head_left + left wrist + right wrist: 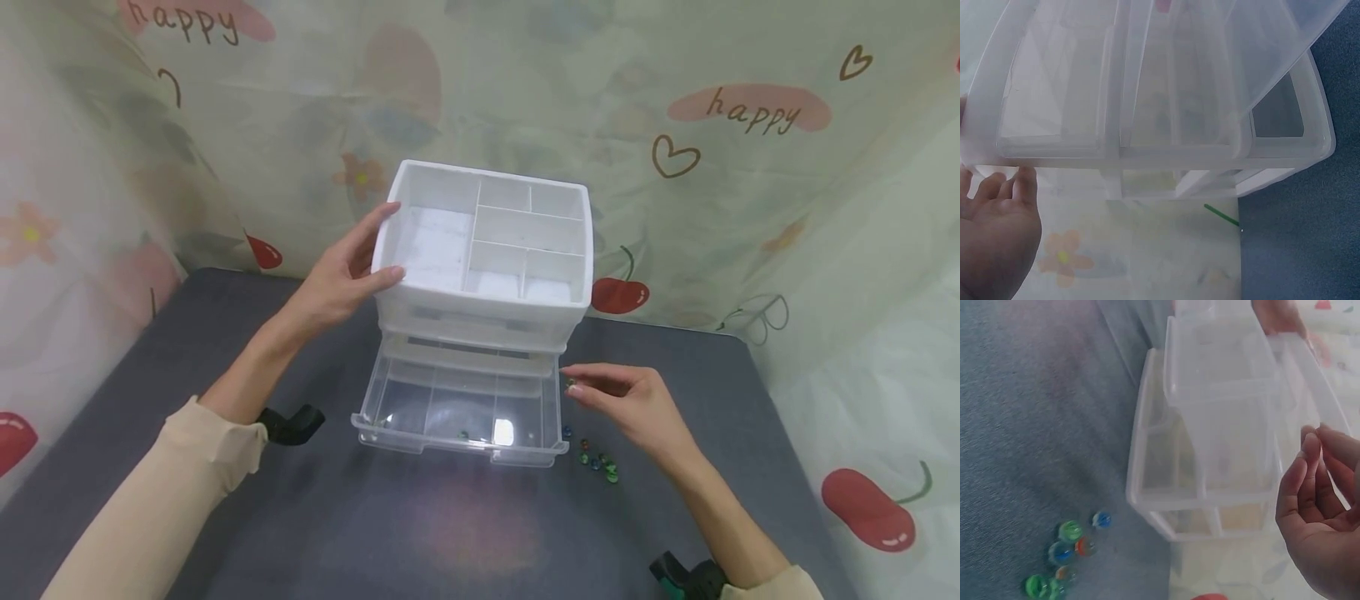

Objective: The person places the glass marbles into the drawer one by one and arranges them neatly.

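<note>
A white plastic drawer organizer stands on the table, its top divided into several compartments. My left hand grips its left side, thumb at the front corner and a finger on the rim; the left wrist view shows this hand at the organizer's edge. Below, a clear drawer is pulled out, with a small green marble inside. Beside the drawer's right wall, my right hand pinches a small greenish marble. That marble is mostly hidden by the fingers in the right wrist view.
Several glass marbles, among them a green marble and a blue marble, lie on the dark table right of the drawer. A patterned curtain hangs behind. Black wrist-worn devices show near both sleeves.
</note>
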### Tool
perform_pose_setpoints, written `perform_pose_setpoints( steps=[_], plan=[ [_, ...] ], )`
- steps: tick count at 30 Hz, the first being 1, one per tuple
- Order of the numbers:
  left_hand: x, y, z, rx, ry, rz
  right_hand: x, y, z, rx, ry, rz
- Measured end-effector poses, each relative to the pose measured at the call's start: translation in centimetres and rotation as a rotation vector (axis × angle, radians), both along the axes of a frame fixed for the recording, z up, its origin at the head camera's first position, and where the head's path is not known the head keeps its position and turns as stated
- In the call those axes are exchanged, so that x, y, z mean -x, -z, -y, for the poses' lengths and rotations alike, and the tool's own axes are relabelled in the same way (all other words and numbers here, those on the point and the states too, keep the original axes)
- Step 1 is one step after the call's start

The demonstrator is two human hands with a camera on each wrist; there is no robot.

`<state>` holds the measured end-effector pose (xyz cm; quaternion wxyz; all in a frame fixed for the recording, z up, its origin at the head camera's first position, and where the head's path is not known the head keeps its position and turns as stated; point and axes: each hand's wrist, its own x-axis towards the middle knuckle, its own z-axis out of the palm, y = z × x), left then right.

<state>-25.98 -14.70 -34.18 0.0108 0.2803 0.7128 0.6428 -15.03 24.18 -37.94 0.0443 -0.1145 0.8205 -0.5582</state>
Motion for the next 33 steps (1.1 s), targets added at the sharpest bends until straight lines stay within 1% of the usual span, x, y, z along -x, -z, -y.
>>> perform_pose_setpoints(
  steps=[10, 18, 24, 33],
  plan=[
    [0.0, 0.0, 0.1, -0.001, -0.006, 0.005, 0.7, -1.0, 1.8, -0.025, -0.068, -0.03],
    [0.0, 0.1, 0.2, -0.002, 0.006, -0.004, 1.0, -1.1, 3.4, 0.013, -0.123, -0.04],
    [0.0, 0.1, 0.1, -0.003, 0.004, -0.005, 1.3, -1.1, 4.8, 0.026, -0.159, -0.021],
    [-0.1, -0.1, 0.1, -0.011, 0.007, -0.01, 2.2, -0.7, 6.8, 0.035, -0.214, 0.01]
  ],
)
